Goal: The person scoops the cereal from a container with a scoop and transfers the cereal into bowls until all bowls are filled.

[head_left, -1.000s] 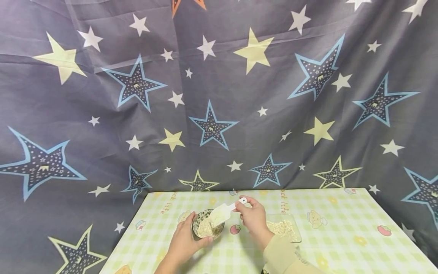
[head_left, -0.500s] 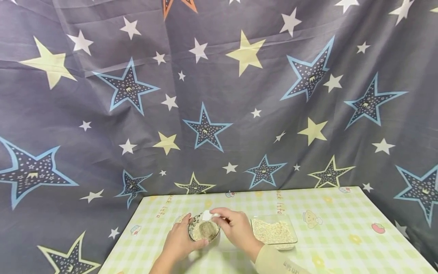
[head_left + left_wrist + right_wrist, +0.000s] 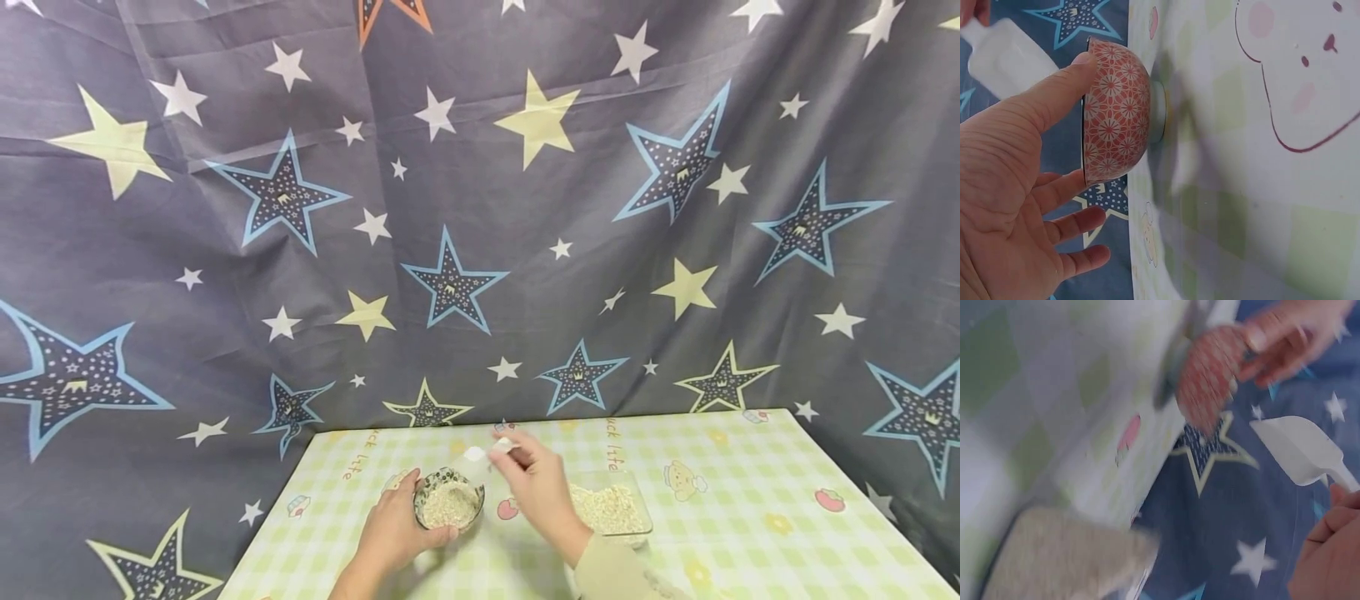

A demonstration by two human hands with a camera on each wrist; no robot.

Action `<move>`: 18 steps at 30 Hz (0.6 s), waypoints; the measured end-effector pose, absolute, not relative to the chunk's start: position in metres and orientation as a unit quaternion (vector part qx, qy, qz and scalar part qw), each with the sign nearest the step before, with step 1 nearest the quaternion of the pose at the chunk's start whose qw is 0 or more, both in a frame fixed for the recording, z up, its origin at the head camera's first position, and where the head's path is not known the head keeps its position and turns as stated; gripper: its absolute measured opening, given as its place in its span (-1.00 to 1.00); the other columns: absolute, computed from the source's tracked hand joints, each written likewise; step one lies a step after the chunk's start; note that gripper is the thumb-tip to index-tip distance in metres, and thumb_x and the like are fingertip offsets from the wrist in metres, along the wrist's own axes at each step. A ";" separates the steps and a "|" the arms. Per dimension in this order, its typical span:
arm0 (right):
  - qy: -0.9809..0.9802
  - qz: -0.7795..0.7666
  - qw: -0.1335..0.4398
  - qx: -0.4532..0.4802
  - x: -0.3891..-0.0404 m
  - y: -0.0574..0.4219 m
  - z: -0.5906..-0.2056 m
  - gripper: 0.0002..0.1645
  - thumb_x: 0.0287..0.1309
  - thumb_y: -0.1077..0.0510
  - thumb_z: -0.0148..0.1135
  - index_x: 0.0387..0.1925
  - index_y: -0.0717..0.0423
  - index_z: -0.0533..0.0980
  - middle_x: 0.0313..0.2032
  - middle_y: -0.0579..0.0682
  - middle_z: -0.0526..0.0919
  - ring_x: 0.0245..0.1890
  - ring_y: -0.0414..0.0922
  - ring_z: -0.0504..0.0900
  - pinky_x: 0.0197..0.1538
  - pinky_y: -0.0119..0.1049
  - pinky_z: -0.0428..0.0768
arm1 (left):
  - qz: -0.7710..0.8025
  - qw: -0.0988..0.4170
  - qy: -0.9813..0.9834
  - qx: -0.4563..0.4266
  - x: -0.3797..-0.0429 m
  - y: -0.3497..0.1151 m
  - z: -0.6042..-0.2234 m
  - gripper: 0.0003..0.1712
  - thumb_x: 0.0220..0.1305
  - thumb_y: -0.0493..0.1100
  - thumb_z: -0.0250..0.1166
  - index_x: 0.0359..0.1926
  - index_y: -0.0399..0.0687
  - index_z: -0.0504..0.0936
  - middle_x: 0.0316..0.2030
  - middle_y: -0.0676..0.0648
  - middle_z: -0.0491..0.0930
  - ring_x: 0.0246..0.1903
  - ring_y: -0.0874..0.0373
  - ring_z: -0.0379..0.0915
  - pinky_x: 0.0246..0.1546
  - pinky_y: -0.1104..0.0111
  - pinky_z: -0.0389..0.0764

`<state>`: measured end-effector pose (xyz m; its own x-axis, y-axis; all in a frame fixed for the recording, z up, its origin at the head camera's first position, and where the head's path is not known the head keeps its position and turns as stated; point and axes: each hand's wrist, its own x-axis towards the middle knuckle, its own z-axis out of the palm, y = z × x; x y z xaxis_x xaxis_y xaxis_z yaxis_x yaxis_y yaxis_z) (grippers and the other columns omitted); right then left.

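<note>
Grips the round red floral-patterned bowl (image 3: 1116, 112) by its rim with the left hand (image 3: 400, 525); pinches the white plastic scoop (image 3: 1300, 450) by its handle in the right hand (image 3: 538, 490), above and apart from the bowl. Has pale flakes (image 3: 452, 504) inside the bowl, and more in a clear rectangular container (image 3: 636, 534) to the bowl's right.

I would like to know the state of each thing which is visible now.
Bowl: upright, with pale flakes inside.
White scoop: held above the bowl, apart from it.
Transparent container: open, with flakes inside.
Left hand: gripping the bowl's rim.
Right hand: holding the scoop's handle.
Starry curtain: hanging, creased.
Checked cover: lying flat.
</note>
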<state>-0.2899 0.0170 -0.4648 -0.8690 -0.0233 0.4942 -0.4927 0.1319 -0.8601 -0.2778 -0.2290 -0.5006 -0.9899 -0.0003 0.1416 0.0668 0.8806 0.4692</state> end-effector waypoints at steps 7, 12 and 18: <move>-0.665 0.733 0.144 -0.023 -0.302 0.101 -0.456 -0.56 0.34 0.19 0.47 0.22 0.11 0.64 -0.46 -0.14 0.84 -0.70 -0.34 0.40 -0.62 -0.51 0.32 | -0.250 0.064 -0.966 -0.029 -0.279 -0.225 -0.504 0.46 -0.20 0.41 0.71 0.55 -0.32 0.31 0.33 -0.27 0.63 0.26 -0.35 0.54 0.33 -0.31 0.53; -0.686 0.707 0.151 -0.078 -0.295 0.165 -0.460 -0.55 0.39 0.16 0.43 0.24 0.15 0.58 -0.54 -0.36 0.78 -0.67 -0.35 0.44 -0.61 -0.52 0.37 | -0.240 0.081 -0.966 -0.046 -0.275 -0.219 -0.504 0.41 -0.15 0.39 0.70 0.56 -0.28 0.32 0.32 -0.37 0.59 0.30 -0.40 0.49 0.34 -0.34 0.50; -0.748 0.642 0.146 -0.086 -0.275 0.215 -0.467 -0.44 0.41 0.03 0.43 0.32 0.15 0.55 -0.49 -0.33 0.81 -0.63 -0.33 0.49 -0.56 -0.47 0.46 | -0.272 0.122 -0.949 -0.106 -0.270 -0.192 -0.500 0.34 -0.06 0.41 0.65 0.58 -0.17 0.34 0.43 -0.28 0.52 0.45 -0.36 0.37 0.43 -0.35 0.40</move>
<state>-0.2752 0.2146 -0.4673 -0.9426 0.3163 0.1072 -0.0578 0.1618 -0.9851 -0.2701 -0.1920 -0.4997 -0.9480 0.1340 0.2888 0.2666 0.8298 0.4902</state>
